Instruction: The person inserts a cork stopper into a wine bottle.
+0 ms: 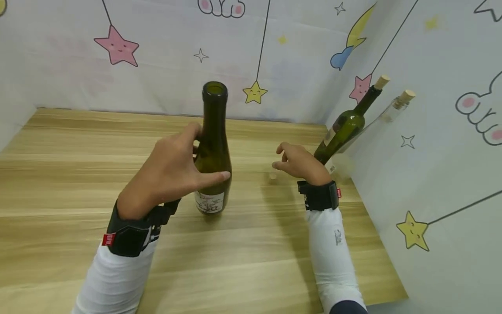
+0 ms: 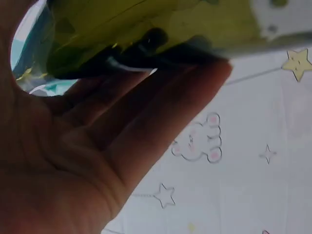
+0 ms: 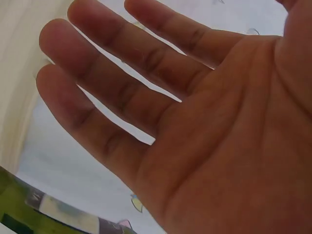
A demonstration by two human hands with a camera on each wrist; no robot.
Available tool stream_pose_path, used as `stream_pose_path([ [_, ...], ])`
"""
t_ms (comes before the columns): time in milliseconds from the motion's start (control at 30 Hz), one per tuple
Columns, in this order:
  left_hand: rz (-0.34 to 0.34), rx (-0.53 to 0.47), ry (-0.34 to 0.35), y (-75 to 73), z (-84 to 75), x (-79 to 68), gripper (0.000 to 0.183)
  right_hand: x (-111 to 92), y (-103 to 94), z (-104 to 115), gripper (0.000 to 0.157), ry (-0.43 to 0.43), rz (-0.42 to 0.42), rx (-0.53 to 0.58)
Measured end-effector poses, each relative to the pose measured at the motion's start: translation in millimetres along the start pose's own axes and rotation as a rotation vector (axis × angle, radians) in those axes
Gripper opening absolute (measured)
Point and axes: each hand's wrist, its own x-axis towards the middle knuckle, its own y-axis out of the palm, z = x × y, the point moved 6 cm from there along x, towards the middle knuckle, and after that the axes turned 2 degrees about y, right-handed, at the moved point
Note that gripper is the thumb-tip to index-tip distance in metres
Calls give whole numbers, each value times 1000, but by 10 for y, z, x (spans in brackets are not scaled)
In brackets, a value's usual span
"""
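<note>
Bottle (image 1: 215, 157): we see it upright on the table (image 1: 98, 174), left of the cork, its mouth (image 1: 215, 88) uncovered and its label (image 1: 209, 203) facing us near the base.

Left hand (image 1: 168, 168): it holds the bottle by the body, below the neck, coming from the left; we see the thumb across the near side and fingers on the far side. In the left wrist view the glass lies right against the fingers.

Cork (image 1: 272, 177): a small pale piece on the table, between the bottle and the right hand, just below that hand's fingertips; it is faint, so we call it a cork with some caution, and we cannot tell whether a finger touches it.

Right hand (image 1: 300, 161): loose and fairly wide, well apart from the bottle; the right wrist view shows us spread fingers and a bare palm.

Corked bottle (image 1: 345, 126): green, behind the right hand, which hides its lower end from us.

Clear bottle (image 1: 386, 113): just right of the corked bottle, also stoppered.

Wristbands (image 1: 321, 195): black, one on each wrist, above white sleeves (image 1: 329, 248).

Wall cloth (image 1: 157, 78): white, printed with stars, behind and to the right.
</note>
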Motion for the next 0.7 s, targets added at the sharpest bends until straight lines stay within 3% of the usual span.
stream_pose_path([
  [167,167,9,42,214,-139,-24,66,113,169,10,48,19,61,-17],
  [300,255,-26,53,341,-170,-29,67,158,289,-9,47,58,104,-28],
  [433,298,-48,57,396,-162,-44,69,211,393,-7,39,65,131,-21],
  [700,332,-41,7,356,-64,-124,72,396,561,104,18,38,154,-47],
])
